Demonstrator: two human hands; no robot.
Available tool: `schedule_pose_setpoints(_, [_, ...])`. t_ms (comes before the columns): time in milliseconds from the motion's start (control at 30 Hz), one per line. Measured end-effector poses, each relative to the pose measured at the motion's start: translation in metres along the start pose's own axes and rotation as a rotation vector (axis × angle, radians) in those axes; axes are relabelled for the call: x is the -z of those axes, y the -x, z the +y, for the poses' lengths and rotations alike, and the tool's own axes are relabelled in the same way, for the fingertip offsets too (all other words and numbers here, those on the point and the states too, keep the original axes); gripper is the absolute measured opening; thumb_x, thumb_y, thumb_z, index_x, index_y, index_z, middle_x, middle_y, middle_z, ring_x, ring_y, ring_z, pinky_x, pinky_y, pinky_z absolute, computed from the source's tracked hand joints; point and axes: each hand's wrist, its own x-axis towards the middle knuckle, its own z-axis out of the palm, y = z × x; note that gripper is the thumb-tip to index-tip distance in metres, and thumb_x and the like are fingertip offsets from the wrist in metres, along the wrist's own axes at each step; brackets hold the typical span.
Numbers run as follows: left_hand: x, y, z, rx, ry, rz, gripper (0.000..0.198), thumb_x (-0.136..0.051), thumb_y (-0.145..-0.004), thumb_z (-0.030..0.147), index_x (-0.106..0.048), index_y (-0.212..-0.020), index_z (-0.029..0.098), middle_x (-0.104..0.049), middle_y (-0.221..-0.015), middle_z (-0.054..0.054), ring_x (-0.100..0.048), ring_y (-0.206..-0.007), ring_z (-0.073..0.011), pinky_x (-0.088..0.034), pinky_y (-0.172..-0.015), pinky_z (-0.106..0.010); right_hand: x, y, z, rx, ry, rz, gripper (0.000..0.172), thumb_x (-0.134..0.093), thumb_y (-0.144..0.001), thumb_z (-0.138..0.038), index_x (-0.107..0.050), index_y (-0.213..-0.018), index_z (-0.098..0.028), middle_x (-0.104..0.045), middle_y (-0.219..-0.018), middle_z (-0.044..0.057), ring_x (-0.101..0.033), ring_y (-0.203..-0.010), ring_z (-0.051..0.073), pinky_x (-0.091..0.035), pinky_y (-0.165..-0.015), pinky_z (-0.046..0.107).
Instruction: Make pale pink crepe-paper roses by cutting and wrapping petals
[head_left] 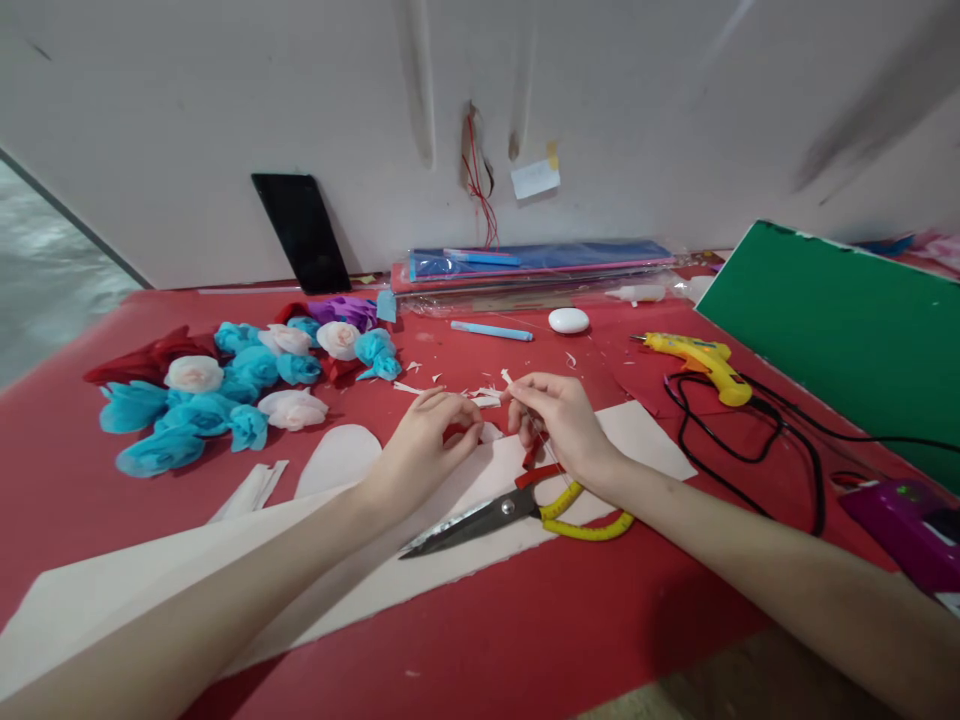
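Red tabletop (pixel 480 640) is filling the lower frame. Long white sheet (pixel 337 585) is running from lower left to right of centre. Scissors (pixel 508 508), yellow and red on the handles, are lying on it at lower centre, blades pointing left, one handle loop partly under the right wrist.

Left hand (pixel 424 440) is hovering around centre, fingers curling loosely toward the thumb; can't tell if anything is in its grip. Right hand (pixel 555 415), just right of centre, is closing thumb and fingers on a small white piece (pixel 507 378), which is sticking up past the fingertips. Thin strand (pixel 553 452) is trailing under that hand; thread or wire, can't tell.

White scraps (pixel 486 398) are lying just beyond the hands. Blue, pale pink, red and purple fabric-like flowers (pixel 202 410) are bunching at left. Yellow glue gun (pixel 694 355) is lying at right, black cord (pixel 817 480) looping below it; purple object (pixel 904 530) is sitting at the right edge.

Farther back, blue pen (pixel 491 331) and white oval object (pixel 568 321) are lying upper centre. Plastic-wrapped pack (pixel 532 270) is lying along the wall (pixel 637 120); black slab (pixel 301 235) is leaning there, upper left. Green board (pixel 847 335) is slanting at right.
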Motion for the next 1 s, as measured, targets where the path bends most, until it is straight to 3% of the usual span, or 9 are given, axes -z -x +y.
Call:
schedule_pose_setpoints(133, [0.008, -0.002, 0.003, 0.069, 0.092, 0.029, 0.028, -0.060, -0.097, 0.033, -0.061, -0.120, 0.017, -0.065, -0.120, -0.009, -0.066, -0.099, -0.0219, -0.059, -0.085, -0.042, 0.003, -0.002, 0.002, 0.084, -0.014, -0.036, 0.030, -0.061, -0.097, -0.033, -0.061, -0.121, -0.015, -0.065, -0.119, 0.009, -0.067, -0.099, 0.022, -0.059, -0.083, 0.042])
schedule_pose_setpoints(200, [0.018, -0.004, 0.005, 0.095, 0.135, 0.074, 0.027, -0.060, -0.097, 0.034, -0.062, -0.116, 0.015, -0.066, -0.114, -0.009, -0.067, -0.095, -0.0207, -0.059, -0.083, -0.041, 0.003, -0.002, 0.000, 0.161, -0.028, -0.055, 0.022, -0.060, -0.097, -0.033, -0.067, -0.100, -0.013, -0.070, -0.089, 0.004, -0.067, -0.070, 0.015, -0.058, -0.064, 0.030])
schedule_pose_setpoints(300, [0.040, -0.008, 0.012, 0.113, 0.205, 0.182, 0.017, -0.062, -0.095, 0.031, -0.065, -0.095, 0.015, -0.070, -0.094, -0.004, -0.068, -0.085, -0.0178, -0.059, -0.078, -0.036, 0.000, 0.006, -0.010, 0.307, -0.053, -0.111, 0.025, -0.064, -0.090, -0.033, -0.066, -0.072, -0.016, -0.060, -0.053, -0.004, -0.052, -0.042, 0.008, -0.045, -0.043, 0.021])
schedule_pose_setpoints(367, [0.057, -0.011, 0.019, 0.118, 0.253, 0.256, 0.011, -0.062, -0.090, 0.026, -0.063, -0.081, 0.019, -0.071, -0.082, -0.001, -0.069, -0.080, -0.0174, -0.057, -0.071, -0.030, -0.004, 0.017, -0.020, 0.398, -0.052, -0.164, 0.020, -0.069, -0.085, -0.034, -0.070, -0.074, -0.018, -0.064, -0.054, -0.004, -0.058, -0.047, 0.009, -0.048, -0.047, 0.021])
schedule_pose_setpoints(433, [0.071, -0.011, 0.028, 0.120, 0.303, 0.306, 0.008, -0.063, -0.085, 0.027, -0.062, -0.081, 0.021, -0.073, -0.078, 0.000, -0.070, -0.075, -0.0184, -0.055, -0.060, -0.027, -0.009, 0.030, -0.032, 0.472, -0.039, -0.204, 0.018, -0.069, -0.086, -0.035, -0.074, -0.077, -0.020, -0.071, -0.064, -0.001, -0.064, -0.055, 0.011, -0.051, -0.053, 0.022])
schedule_pose_setpoints(567, [0.089, -0.005, 0.046, 0.089, 0.377, 0.382, 0.010, -0.065, -0.083, 0.030, -0.057, -0.081, 0.025, -0.072, -0.069, 0.003, -0.069, -0.063, -0.0174, -0.055, -0.055, -0.027, -0.014, 0.051, -0.046, 0.606, 0.031, -0.289, 0.022, -0.072, -0.086, -0.035, -0.078, -0.071, -0.021, -0.074, -0.070, 0.002, -0.068, -0.064, 0.013, -0.056, -0.061, 0.024])
schedule_pose_setpoints(733, [0.095, 0.010, 0.067, 0.028, 0.374, 0.460, 0.006, -0.069, -0.082, 0.025, -0.064, -0.084, 0.028, -0.072, -0.079, 0.007, -0.069, -0.073, -0.0145, -0.058, -0.068, -0.026, -0.018, 0.057, -0.045, 0.961, 0.190, -0.255, 0.019, -0.067, -0.092, -0.036, -0.081, -0.083, -0.026, -0.068, -0.087, 0.004, -0.067, -0.078, 0.013, -0.059, -0.067, 0.024])
schedule_pose_setpoints(867, [0.096, 0.018, 0.075, -0.065, 0.339, 0.472, 0.007, -0.068, -0.084, 0.024, -0.066, -0.084, 0.031, -0.073, -0.079, 0.010, -0.069, -0.074, -0.0117, -0.057, -0.067, -0.021, -0.018, 0.061, -0.042, 1.008, 0.306, -0.211, 0.021, -0.064, -0.094, -0.038, -0.081, -0.086, -0.029, -0.065, -0.095, 0.005, -0.065, -0.081, 0.014, -0.060, -0.069, 0.025])
schedule_pose_setpoints(1000, [0.097, 0.021, 0.077, -0.075, 0.297, 0.483, 0.012, -0.068, -0.084, 0.019, -0.068, -0.083, 0.031, -0.074, -0.079, 0.011, -0.068, -0.071, -0.0100, -0.057, -0.065, -0.017, -0.018, 0.068, -0.043, 1.023, 0.339, -0.238, 0.018, -0.062, -0.096, -0.029, -0.080, -0.092, -0.027, -0.069, -0.096, 0.004, -0.066, -0.077, 0.012, -0.059, -0.066, 0.021])
